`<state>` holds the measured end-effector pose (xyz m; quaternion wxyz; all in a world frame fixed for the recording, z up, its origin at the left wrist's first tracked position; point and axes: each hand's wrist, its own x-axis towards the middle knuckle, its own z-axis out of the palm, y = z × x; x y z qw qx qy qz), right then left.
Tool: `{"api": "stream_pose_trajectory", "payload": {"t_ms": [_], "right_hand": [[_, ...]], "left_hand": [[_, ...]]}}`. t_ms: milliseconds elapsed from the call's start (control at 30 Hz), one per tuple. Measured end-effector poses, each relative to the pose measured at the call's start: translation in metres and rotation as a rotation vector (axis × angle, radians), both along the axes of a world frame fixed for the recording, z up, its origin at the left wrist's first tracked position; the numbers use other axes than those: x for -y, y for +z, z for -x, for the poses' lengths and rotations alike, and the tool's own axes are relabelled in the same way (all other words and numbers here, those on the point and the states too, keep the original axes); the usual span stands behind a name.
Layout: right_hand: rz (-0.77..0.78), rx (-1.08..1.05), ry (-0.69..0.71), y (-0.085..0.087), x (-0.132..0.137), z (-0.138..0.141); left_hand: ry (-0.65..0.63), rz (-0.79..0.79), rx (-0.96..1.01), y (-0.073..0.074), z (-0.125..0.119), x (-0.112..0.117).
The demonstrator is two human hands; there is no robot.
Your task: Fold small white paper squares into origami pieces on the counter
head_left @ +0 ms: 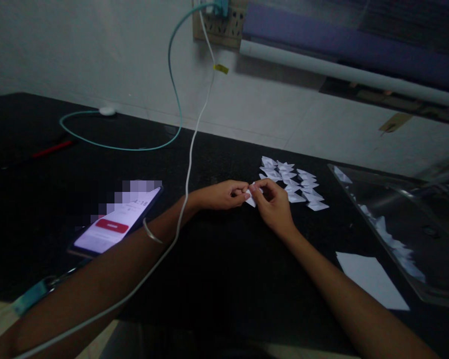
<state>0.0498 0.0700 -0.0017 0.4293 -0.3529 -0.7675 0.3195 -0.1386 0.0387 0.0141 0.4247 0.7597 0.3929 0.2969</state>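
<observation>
Both hands meet over a black table (217,269). My left hand (224,194) and my right hand (273,204) each pinch the same small folded white paper piece (251,197), fingers closed on it from either side. Just beyond the hands lies a cluster of several similar folded white paper pieces (294,183), set out in rows on the table. A thin bangle (151,233) rings my left forearm.
A lit phone (115,222) lies at the left, near my left forearm. A white cable (189,164) and a teal cable (172,99) run down from a wall socket (219,22). A flat white sheet (372,279) and a clear plastic tray (404,229) lie at the right. A red pen (52,148) rests far left.
</observation>
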Motion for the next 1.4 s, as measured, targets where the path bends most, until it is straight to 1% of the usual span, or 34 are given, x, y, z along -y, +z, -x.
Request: {"api": "stream_pose_trajectory", "payload": {"t_ms": [233,400,467,600,667,800,967,1067,1233,1400], "right_hand": [[-0.017,-0.006,0.002,-0.001,-0.001,0.0],[0.009,-0.052,0.017,0.0,0.0,0.002],[0.061,-0.118,0.042,0.0,0.0,0.003],[0.295,-0.243,0.123,0.0,0.0,0.004],[0.37,-0.258,0.143,0.0,-0.001,0.004],[0.395,-0.265,0.128,-0.001,-0.004,0.003],[0.469,-0.293,0.164,0.0,-0.005,0.0],[0.455,-0.264,0.179,0.001,-0.006,0.0],[0.405,-0.185,0.143,0.0,-0.007,0.0],[0.377,-0.111,0.122,0.0,-0.008,-0.003]], "left_hand": [[-0.013,0.02,-0.015,-0.001,0.0,-0.001],[-0.001,-0.004,-0.018,-0.002,0.0,-0.002],[0.008,0.007,-0.006,-0.002,0.001,-0.002],[0.036,0.064,0.064,-0.003,0.002,-0.004],[0.051,0.072,0.092,-0.003,0.003,-0.004],[0.058,0.052,0.108,-0.001,0.002,-0.003],[0.004,0.042,0.124,-0.003,0.006,-0.005],[-0.002,0.029,0.139,-0.006,0.009,-0.007],[0.003,0.006,0.136,-0.01,0.011,-0.009],[0.034,0.023,0.115,-0.008,0.008,-0.007]]}}
